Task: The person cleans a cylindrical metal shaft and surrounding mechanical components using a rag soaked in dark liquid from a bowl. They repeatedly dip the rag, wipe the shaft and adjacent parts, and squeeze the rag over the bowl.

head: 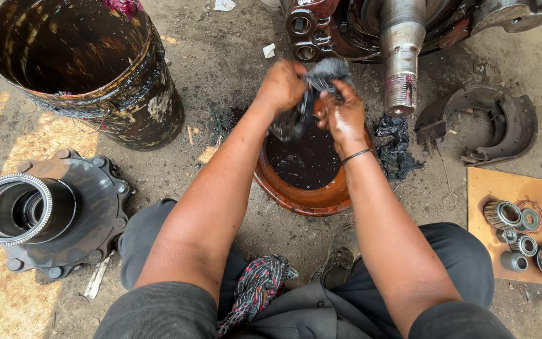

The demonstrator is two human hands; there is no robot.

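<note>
Both my hands are raised over an orange-brown basin of dark oily liquid. My left hand and my right hand grip a soaked dark grey rag between them; the cloth is bunched and twisted, hanging down toward the liquid. Both hands are smeared with grease. A black band circles my right wrist.
A greasy black barrel stands at upper left. A wheel hub lies at left. An axle spindle hangs at the top, with a black rag below it, brake shoes at right, and bearings on cardboard. A patterned cloth rests on my lap.
</note>
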